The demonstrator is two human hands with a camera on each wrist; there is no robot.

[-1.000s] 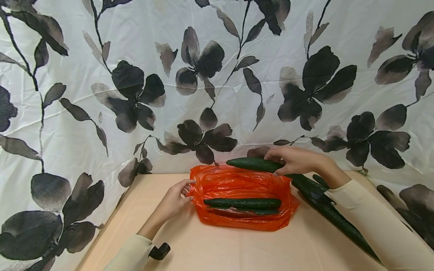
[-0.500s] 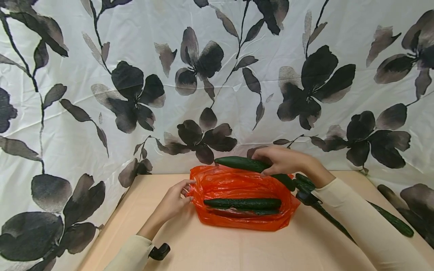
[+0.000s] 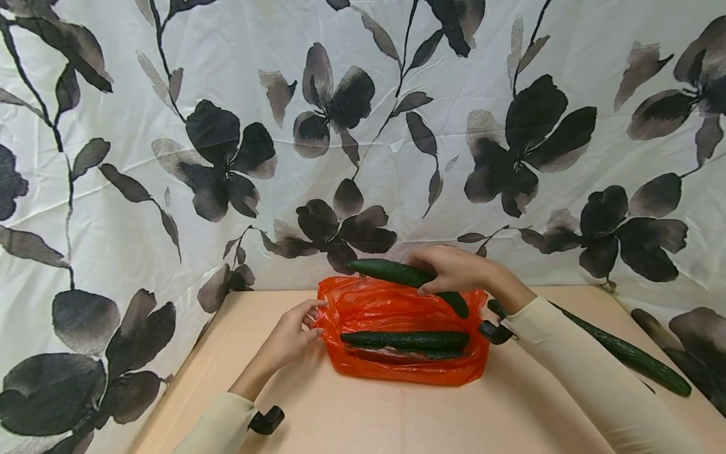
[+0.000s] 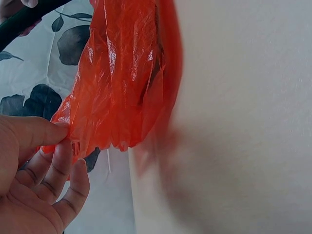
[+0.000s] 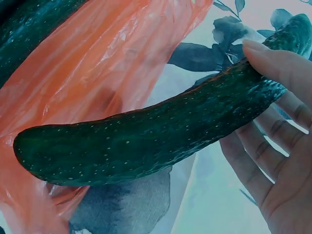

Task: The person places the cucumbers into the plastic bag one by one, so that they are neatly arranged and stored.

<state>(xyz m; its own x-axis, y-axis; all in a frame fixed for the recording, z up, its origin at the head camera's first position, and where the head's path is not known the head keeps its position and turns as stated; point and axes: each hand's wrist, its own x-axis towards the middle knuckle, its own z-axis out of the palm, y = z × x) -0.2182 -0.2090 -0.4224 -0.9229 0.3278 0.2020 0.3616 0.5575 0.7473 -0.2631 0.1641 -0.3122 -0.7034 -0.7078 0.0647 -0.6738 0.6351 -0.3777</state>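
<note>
A red plastic bag lies on the table with its opening upward. Inside it a dark green cucumber shows, with part of another beneath it. My left hand pinches the bag's left edge between thumb and fingers; the left wrist view shows the pinched film up close. Above the bag's far side, my right hand grips a second cucumber around its middle. In the right wrist view that cucumber is slightly curved, with the thumb on one side and the fingers on the other.
To the right another cucumber lies on the beige table, partly hidden by the right sleeve. A white cloth with dark flowers hangs behind the table's far edge. Black wrist cameras sit on both wrists.
My right hand has carried its cucumber leftward over the bag, away from the cucumber on the right, which shows more now. The left hand has stayed at the bag's edge.
</note>
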